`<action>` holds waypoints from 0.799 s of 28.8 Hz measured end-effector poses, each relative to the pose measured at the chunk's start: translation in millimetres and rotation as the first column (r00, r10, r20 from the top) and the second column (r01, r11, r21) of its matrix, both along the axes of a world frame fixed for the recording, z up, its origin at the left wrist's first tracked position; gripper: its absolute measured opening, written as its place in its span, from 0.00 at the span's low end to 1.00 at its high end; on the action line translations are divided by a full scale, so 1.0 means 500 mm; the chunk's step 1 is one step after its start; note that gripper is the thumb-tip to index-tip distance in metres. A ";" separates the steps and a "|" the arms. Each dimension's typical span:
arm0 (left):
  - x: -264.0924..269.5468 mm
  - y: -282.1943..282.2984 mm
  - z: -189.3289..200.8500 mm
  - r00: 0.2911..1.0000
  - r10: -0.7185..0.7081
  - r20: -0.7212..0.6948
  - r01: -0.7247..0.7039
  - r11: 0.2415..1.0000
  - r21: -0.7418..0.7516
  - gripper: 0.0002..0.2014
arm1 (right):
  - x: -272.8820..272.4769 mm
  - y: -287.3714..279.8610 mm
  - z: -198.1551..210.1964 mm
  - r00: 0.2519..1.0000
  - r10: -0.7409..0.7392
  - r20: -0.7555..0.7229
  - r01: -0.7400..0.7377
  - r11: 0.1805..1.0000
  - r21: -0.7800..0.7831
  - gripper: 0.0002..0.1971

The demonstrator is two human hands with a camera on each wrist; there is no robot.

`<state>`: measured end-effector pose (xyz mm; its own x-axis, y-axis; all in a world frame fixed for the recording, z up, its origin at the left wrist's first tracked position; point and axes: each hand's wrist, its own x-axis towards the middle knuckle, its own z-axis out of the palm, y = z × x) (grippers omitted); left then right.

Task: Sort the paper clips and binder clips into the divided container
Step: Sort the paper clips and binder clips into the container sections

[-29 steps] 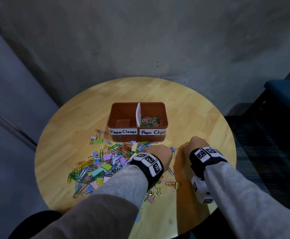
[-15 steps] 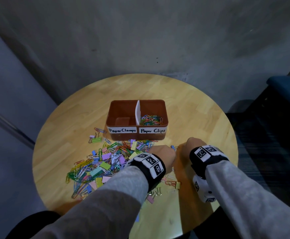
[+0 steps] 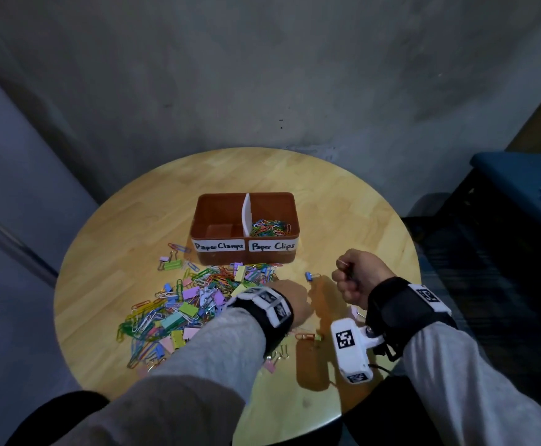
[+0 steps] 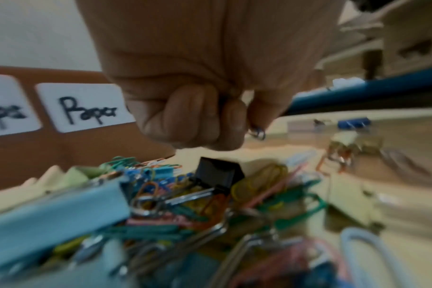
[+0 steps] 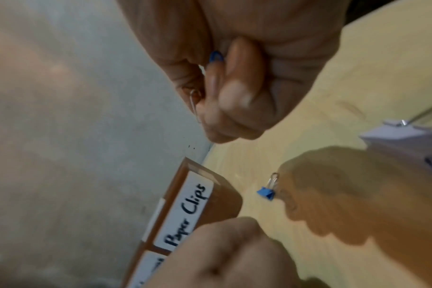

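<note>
The right hand (image 3: 357,278) pinches a thin paper clip (image 5: 194,105). The left hand (image 4: 192,115) is curled tight, pinching a small clip too. The container (image 3: 245,252) sits mid-desk, just behind the pile (image 3: 182,304). Clips look light, stiff and slippery; pinching the wire ends works best.

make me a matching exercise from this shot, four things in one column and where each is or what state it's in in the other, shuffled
Things:
1. paper clips compartment
2. paper clamps compartment
3. small blue binder clip
4. right hand

States or places:
A. lying alone on the table between the two hands
B. looks empty
C. raised, fingers curled round paper clips
D. holds a heap of coloured paper clips

Pairs: 1-D, 2-B, 3-A, 4-C
</note>
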<state>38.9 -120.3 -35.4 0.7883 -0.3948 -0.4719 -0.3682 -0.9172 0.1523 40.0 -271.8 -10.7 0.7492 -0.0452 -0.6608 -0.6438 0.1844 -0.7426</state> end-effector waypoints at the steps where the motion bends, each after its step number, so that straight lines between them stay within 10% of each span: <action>1: -0.001 0.008 0.009 0.996 0.092 -0.018 -0.094 0.990 -0.103 0.16 | -0.006 -0.004 0.002 1.000 -0.014 -0.003 0.015 0.997 0.078 0.11; 3: -0.004 0.033 0.031 0.935 0.320 -0.150 -0.354 0.851 -0.387 0.17 | -0.022 -0.006 0.011 1.000 -0.017 -0.005 0.017 0.984 0.175 0.08; 5: -0.009 0.070 0.046 0.782 0.456 -0.425 -0.623 0.543 -0.564 0.17 | -0.036 -0.006 0.013 1.000 -0.015 -0.002 0.015 0.971 0.238 0.07; 8: -0.030 0.126 0.052 0.584 0.297 -0.756 -0.808 0.120 -0.577 0.15 | -0.055 0.009 0.002 0.998 -0.061 -0.003 0.058 0.937 0.345 0.09; 11: -0.050 0.167 0.046 0.534 0.143 -0.833 -0.831 -0.090 -0.549 0.14 | -0.069 0.034 -0.012 0.995 -0.101 0.008 0.087 0.889 0.450 0.08; 16: -0.055 0.204 0.057 0.482 -0.037 -0.875 -0.848 -0.273 -0.455 0.12 | -0.071 0.064 -0.032 0.975 -0.181 0.125 0.059 0.763 0.643 0.11; 23: -0.018 0.217 0.040 0.441 -0.044 -0.896 -0.875 -0.244 -0.419 0.15 | -0.040 0.108 -0.046 0.982 -0.172 0.082 0.083 0.774 0.628 0.11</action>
<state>30.1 -12.0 -15.6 0.7877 -0.3952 -0.4727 0.6095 0.3873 0.6918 20.0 -218.0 -33.8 0.8452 0.2392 -0.4779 -0.4892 0.7062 -0.5117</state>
